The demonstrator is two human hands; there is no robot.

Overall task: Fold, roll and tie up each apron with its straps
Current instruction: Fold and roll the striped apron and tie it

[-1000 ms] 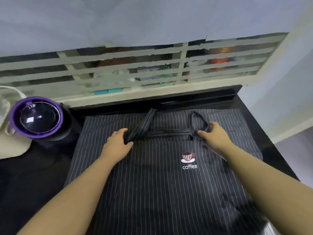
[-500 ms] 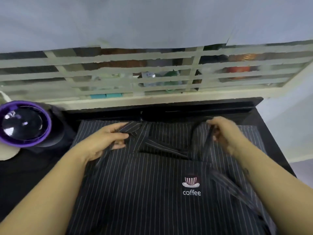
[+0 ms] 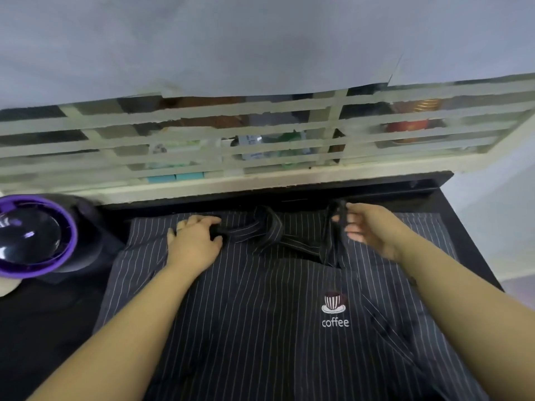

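The apron (image 3: 260, 337), dark with thin white stripes, lies spread flat on the black tabletop (image 3: 43, 328) and fills its near and middle part. Its coffee logo (image 3: 335, 309), a small cup above the word "coffee", faces up; both bare forearms reach past it, one on either side.

Beyond the logo and to its left, the left hand (image 3: 195, 241) lies palm down on the apron. Its fingers and thumb are curled round the end of a striped strap (image 3: 260, 227), gripping it. From there the strap runs rightward, twisted and bunched, across the cloth beyond the logo.

Straight beyond the logo and slightly right, the right hand (image 3: 367, 227) is raised just off the cloth. Its thumb and fingertips pinch a thin strap (image 3: 335, 241) and hold it upright, and the lower end of that strap drops to the apron's top edge just beyond the logo.

Far left of the logo, a round pot with a purple rim (image 3: 31, 235) stands on the tabletop beside the apron's corner. Farthest from the logo, behind the tabletop's back edge, runs a pale barred window grille (image 3: 260, 134), with blurred items behind it.
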